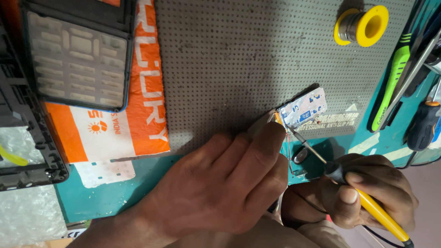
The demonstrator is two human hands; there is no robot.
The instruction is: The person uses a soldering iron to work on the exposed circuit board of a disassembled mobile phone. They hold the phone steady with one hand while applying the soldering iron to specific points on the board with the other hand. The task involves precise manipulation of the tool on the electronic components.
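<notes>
Two hands work at the mat: the left hand (216,183) and the right hand (363,193). One soldering iron (363,197) with a yellow handle. One small circuit board (303,109). One yellow solder spool (361,26) (near the mat's top right corner). One keypad panel (76,57). One orange bag (138,110). One black-handled screwdriver (423,124) at the right edge.

hidden: circuit board (303,109) corner, under left hand (220,183) | cut off: screwdriver (423,125)
</notes>
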